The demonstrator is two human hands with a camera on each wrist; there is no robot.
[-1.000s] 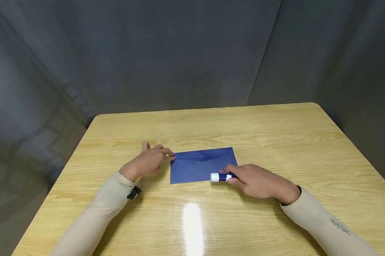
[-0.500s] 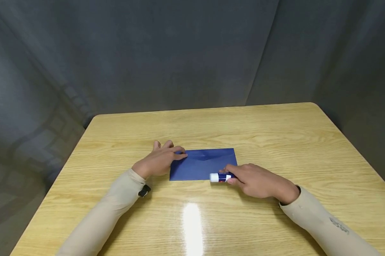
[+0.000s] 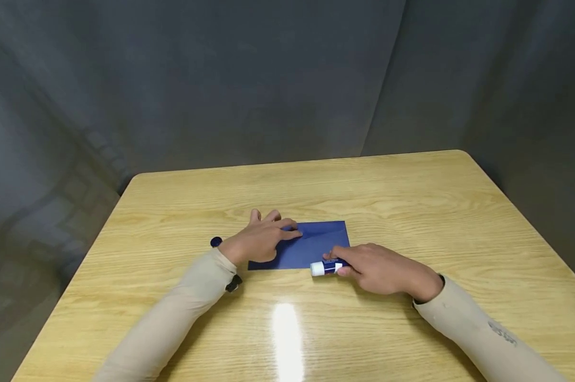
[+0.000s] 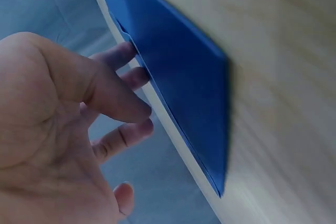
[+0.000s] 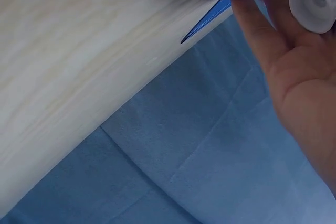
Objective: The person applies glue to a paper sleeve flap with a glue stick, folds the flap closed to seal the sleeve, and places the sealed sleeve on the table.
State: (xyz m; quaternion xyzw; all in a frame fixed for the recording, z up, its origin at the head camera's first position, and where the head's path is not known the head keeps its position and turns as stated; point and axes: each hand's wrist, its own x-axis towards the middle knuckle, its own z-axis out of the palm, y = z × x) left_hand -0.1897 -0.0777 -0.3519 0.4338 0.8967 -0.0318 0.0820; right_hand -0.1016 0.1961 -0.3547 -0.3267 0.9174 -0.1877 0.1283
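Observation:
A blue envelope [image 3: 297, 259] lies on the wooden table, its flap side up and folded down. My left hand [image 3: 260, 240] reaches over its left half, fingers extended, fingertips at the flap. In the left wrist view the envelope [image 4: 178, 61] slants past those fingertips, and the thumb stands off it. My right hand [image 3: 383, 268] grips a glue stick [image 3: 329, 267] with a white end and a dark blue body, over the envelope's lower right corner. The glue stick's white end [image 5: 314, 4] shows close up in the right wrist view.
A small round dark blue cap [image 3: 216, 242] sits on the table [image 3: 411, 201] behind my left wrist. Grey curtains [image 3: 268, 79] hang beyond the table's far edge and along both sides.
My left hand has slid right along the flap, from the envelope's left edge toward its middle. The dark blue cap has come into sight behind it. The right hand still holds the glue stick.

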